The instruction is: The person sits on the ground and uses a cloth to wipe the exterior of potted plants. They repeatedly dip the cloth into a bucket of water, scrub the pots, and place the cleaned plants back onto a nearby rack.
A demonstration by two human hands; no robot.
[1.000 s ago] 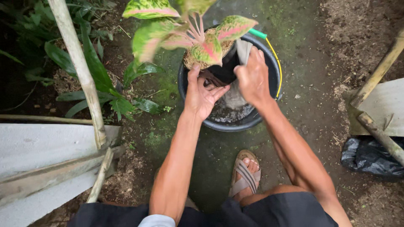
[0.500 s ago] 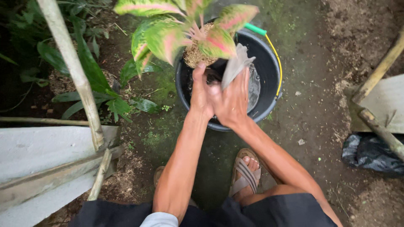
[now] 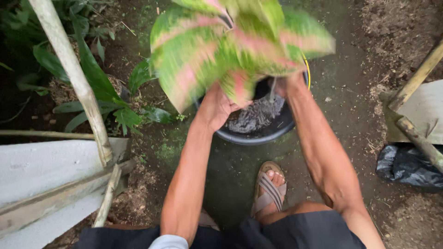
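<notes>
A plant (image 3: 230, 46) with green and pink leaves is held up over a black bucket (image 3: 258, 137) on the ground. My left hand (image 3: 214, 108) grips the plant's base from the left, under the leaves. My right hand (image 3: 286, 85) holds the base from the right and is mostly hidden by the leaves. The leaves are blurred and fill the top middle of the view. Grey wet soil mix (image 3: 256, 115) lies inside the bucket. A yellow edge (image 3: 308, 71) shows at the bucket's right rim.
A bamboo pole (image 3: 74, 78) leans at the left over grey sheets (image 3: 46, 180). Green plants (image 3: 92, 78) grow at the upper left. Wooden sticks (image 3: 417, 80) and a black plastic bag (image 3: 406, 163) lie at the right. My sandalled foot (image 3: 270, 186) stands below the bucket.
Both hands have lifted the plant up out of the bucket toward the camera. Its leaves now cover the top of the view and hide most of the bucket.
</notes>
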